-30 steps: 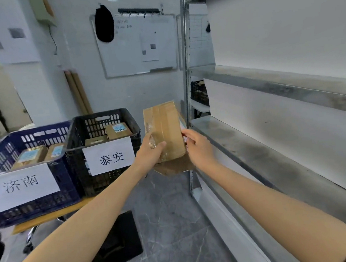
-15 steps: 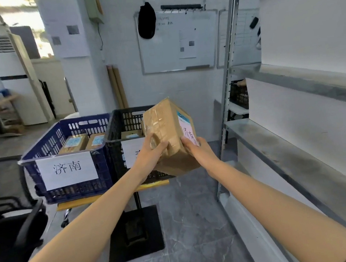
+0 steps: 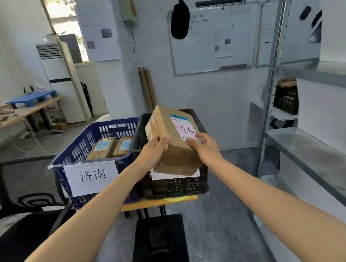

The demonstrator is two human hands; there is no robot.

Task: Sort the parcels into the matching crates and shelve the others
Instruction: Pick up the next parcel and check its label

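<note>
Head view: left hand (image 3: 154,152) and right hand (image 3: 203,146) both grip a tilted brown parcel (image 3: 174,141) by its sides, held in front of the black crate (image 3: 173,186); blue crate (image 3: 88,144) beside it holds two parcels.

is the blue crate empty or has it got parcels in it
Not empty: the blue crate holds at least two brown parcels, lying side by side with blue labels up.

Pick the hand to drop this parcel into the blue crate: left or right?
Left, likely: left hand grips the parcel on the side nearest the blue crate; right hand holds its far side.
</note>
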